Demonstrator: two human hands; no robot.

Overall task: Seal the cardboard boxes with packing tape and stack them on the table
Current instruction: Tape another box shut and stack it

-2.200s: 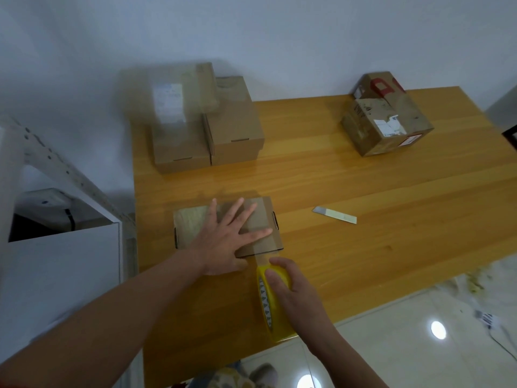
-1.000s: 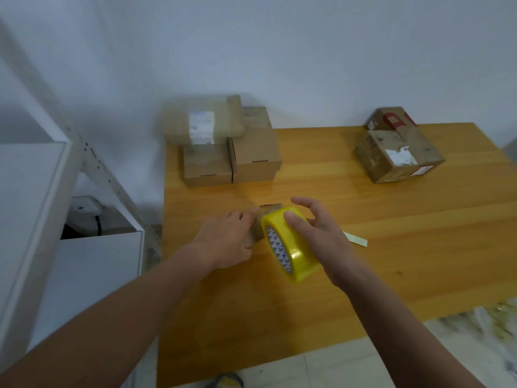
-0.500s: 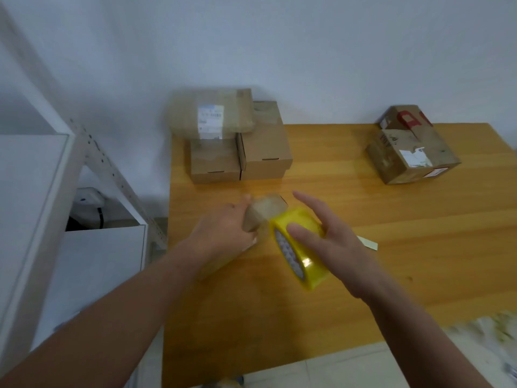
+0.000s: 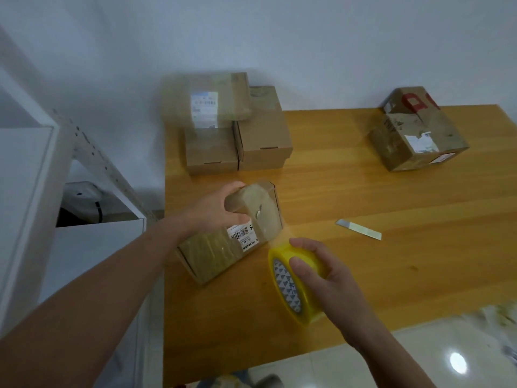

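left hand (image 4: 216,210) grips tilted box (image 4: 232,233) | right hand (image 4: 326,271) grips tape roll (image 4: 291,287) just beside box

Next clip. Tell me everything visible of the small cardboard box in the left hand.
The small cardboard box is flat, brown and largely covered in glossy clear tape. A white barcode label sits on its upturned face. It is tilted: the left hand grips its raised far end, and its near end rests on the table by the left edge. A faint strip of tape seems to run from its right corner to the yellow tape roll in the right hand.
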